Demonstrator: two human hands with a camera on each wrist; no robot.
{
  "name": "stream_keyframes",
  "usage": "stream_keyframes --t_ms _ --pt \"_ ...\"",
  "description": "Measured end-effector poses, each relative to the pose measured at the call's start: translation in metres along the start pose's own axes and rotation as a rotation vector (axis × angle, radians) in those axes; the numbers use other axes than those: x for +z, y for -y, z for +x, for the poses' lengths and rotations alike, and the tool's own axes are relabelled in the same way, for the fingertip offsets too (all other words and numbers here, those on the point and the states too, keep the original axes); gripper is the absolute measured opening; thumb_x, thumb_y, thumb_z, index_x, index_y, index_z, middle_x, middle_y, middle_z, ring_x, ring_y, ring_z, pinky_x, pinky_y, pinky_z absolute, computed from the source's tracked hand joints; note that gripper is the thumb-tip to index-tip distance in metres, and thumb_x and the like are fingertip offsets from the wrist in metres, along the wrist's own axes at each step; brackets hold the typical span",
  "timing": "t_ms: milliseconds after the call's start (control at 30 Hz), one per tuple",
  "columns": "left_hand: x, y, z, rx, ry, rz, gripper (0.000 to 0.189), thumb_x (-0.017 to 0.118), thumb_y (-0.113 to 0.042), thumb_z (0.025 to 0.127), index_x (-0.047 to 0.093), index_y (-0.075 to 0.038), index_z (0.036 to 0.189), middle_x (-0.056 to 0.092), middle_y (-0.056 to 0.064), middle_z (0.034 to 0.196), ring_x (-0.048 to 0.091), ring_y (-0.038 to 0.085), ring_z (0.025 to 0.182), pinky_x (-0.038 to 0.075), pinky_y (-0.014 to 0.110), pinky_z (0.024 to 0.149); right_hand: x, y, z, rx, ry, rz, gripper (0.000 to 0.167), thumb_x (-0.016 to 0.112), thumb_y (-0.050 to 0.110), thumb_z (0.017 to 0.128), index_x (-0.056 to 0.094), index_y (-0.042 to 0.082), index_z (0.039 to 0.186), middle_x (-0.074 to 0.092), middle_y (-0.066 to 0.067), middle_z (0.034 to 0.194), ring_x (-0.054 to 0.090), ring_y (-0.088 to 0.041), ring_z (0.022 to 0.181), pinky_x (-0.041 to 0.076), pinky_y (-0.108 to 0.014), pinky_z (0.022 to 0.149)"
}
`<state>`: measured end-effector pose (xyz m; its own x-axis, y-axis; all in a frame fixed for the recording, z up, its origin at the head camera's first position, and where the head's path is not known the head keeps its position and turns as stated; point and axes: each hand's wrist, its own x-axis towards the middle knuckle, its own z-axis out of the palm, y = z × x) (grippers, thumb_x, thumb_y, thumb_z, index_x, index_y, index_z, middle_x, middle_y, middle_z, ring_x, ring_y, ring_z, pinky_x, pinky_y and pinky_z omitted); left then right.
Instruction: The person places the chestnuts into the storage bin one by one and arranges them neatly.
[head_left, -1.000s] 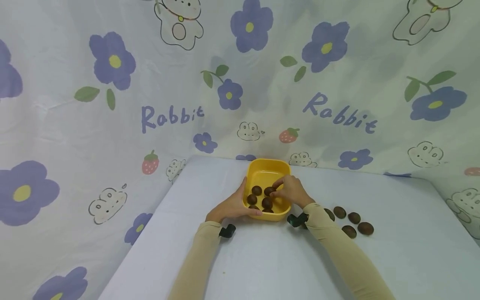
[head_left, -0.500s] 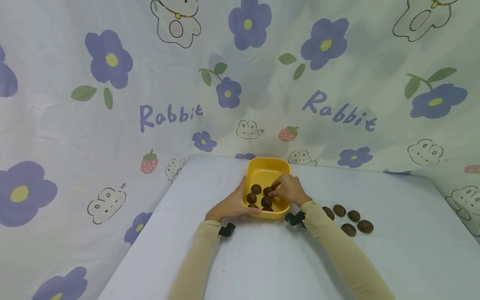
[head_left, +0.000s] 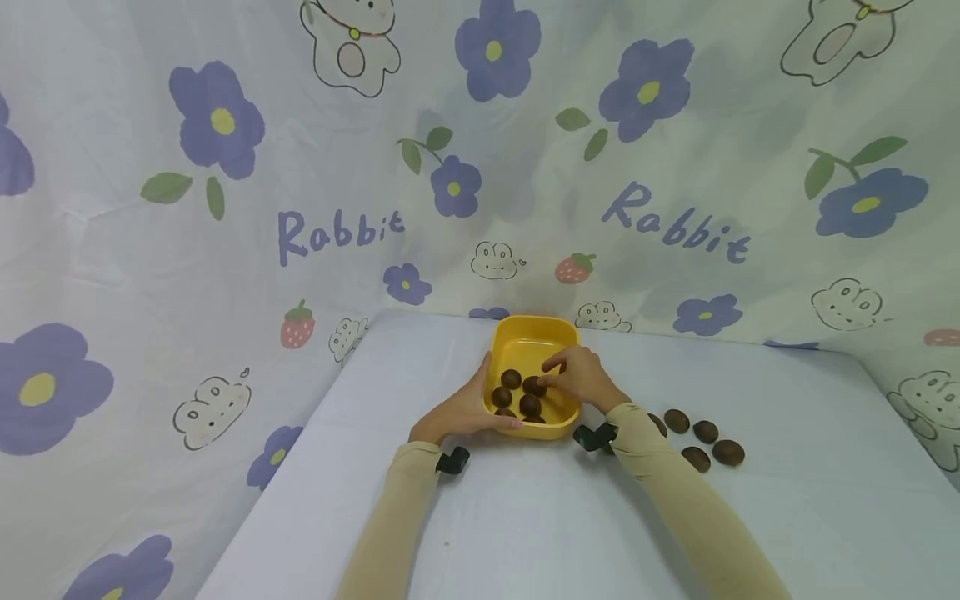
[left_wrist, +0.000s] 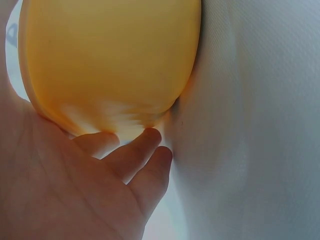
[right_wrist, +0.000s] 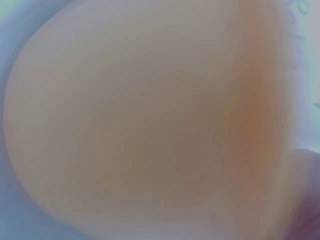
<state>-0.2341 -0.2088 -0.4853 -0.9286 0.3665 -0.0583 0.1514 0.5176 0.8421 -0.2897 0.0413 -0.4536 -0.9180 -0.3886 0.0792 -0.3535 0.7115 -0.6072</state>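
Observation:
A yellow rectangular box (head_left: 525, 329) stands on the table, with several dark brown, rounded, nut-like pieces (head_left: 502, 397) in its near half. My left hand (head_left: 461, 411) holds the box at its near left corner, thumb along the front rim. In the left wrist view, the fingers (left_wrist: 145, 142) lie against the box's outer wall (left_wrist: 115, 55). My right hand (head_left: 585, 379) reaches over the right rim. Its thumb and forefinger are parted beside one brown piece (head_left: 534, 386), the thumb tip close to it. The right wrist view is mostly a blurred box wall (right_wrist: 150, 120).
To the right, several more brown pieces (head_left: 727, 452) lie loose on the white-covered table (head_left: 510, 533), some partly hidden behind the right forearm. A patterned cloth (head_left: 510, 192) hangs directly behind the box.
My right thumb and forefinger have spread and drawn slightly off the brown piece they pinched, which now sits a little lower in the box. The left hand keeps its hold.

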Motion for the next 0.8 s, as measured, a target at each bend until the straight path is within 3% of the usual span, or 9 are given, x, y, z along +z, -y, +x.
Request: stream_keyframes --t_ms 167,367,533,633,800 --pt "0.001 0.0 0.003 0.029 0.001 0.01 0.146 0.092 -0.062 0.066 -0.01 -0.032 0.166 0.01 -0.002 0.176 0.02 0.02 0.16 0.02 0.057 0.13 -0.03 -0.004 -0.017 -0.032 -0.145 0.134 0.027 0.078 0.022 0.094 0.078 0.003 0.113 0.077 -0.014 0.114 0.065 -0.032 0.11 0.058 -0.047 0.093" --pt "0.0 0.001 0.003 0.017 -0.01 0.015 0.147 0.092 -0.062 0.066 -0.013 -0.034 0.165 0.005 -0.004 0.177 0.017 0.019 0.162 0.019 0.058 0.13 -0.071 -0.011 -0.042 -0.019 -0.252 0.161 0.026 0.076 0.024 0.095 0.078 0.007 0.114 0.077 -0.015 0.117 0.064 -0.034 0.114 0.049 -0.057 0.105" --pt "0.001 0.004 0.006 0.07 -0.008 0.002 0.146 0.093 -0.058 0.067 -0.012 -0.032 0.166 0.007 -0.002 0.176 0.018 0.02 0.161 0.018 0.059 0.13 -0.094 -0.029 -0.064 -0.022 -0.296 0.149 0.026 0.075 0.026 0.096 0.078 0.006 0.113 0.078 -0.015 0.115 0.068 -0.033 0.106 0.051 -0.055 0.104" --pt "0.002 0.006 0.006 0.071 -0.008 0.005 0.146 0.093 -0.059 0.067 -0.012 -0.033 0.166 0.007 -0.003 0.176 0.017 0.02 0.162 0.018 0.059 0.13 -0.1 -0.041 -0.078 -0.008 -0.308 0.124 0.028 0.074 0.028 0.097 0.077 0.005 0.114 0.078 -0.016 0.112 0.069 -0.033 0.104 0.051 -0.054 0.102" --pt "0.002 0.005 0.005 0.046 -0.012 0.009 0.147 0.093 -0.061 0.065 -0.011 -0.034 0.166 0.009 -0.004 0.176 0.019 0.018 0.161 0.019 0.057 0.13 -0.103 -0.059 -0.096 -0.006 -0.319 0.08 0.028 0.075 0.029 0.097 0.078 0.006 0.113 0.08 -0.013 0.108 0.069 -0.025 0.098 0.053 -0.038 0.094"
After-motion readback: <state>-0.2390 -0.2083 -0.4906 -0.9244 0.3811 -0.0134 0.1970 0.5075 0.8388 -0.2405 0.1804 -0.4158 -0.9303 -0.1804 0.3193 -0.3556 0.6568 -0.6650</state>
